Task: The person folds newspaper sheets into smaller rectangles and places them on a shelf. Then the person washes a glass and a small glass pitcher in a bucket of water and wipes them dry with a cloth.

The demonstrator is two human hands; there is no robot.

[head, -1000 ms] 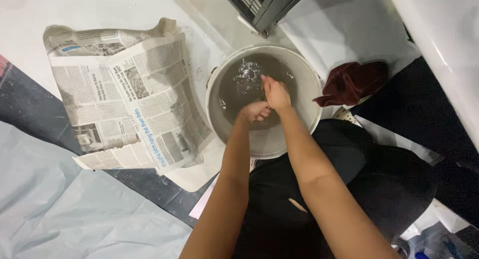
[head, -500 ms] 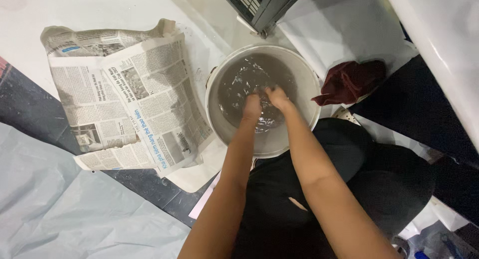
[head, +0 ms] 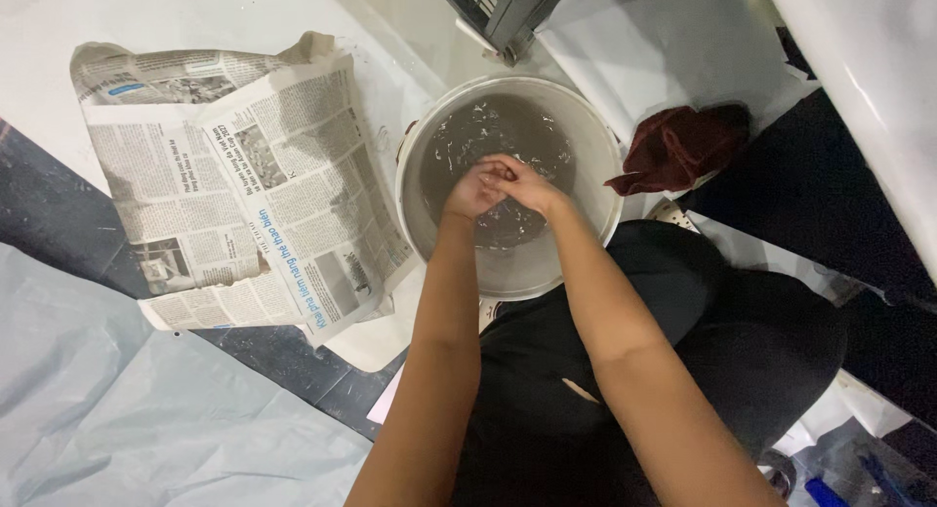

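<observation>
Head view: both of the person's hands meet inside one round pale bucket (head: 597, 146), over the middle of the grey, cloudy water (head: 488, 136) that fills its bottom. The left hand (head: 469, 193) comes in from the lower left with its fingers curled inward; the right hand (head: 519, 182) comes from the lower right and lies partly over the left, its fingers bent down across the left hand's knuckles. The two hands are touching — pressed together as if closed on something small between them, but what it is, if anything, cannot be told from here. Pale shreds (head: 459, 141) float on the water, scattered mostly on the far side of the hands, away from the person's body; they are too many and too small to count. Neither hand is clearly nearer to them, since both sit at the same spot; the shreds lie just beyond the fingertips.

Around the bucket there is one spread newspaper (head: 229, 185) on the floor to the left, its long side running away from the person, well apart from the hands but with its edge near the bucket's rim. One dark red cloth (head: 683, 146) lies bunched just to the right of the bucket. A grey plastic sheet (head: 146, 409) covers the floor at lower left.
</observation>
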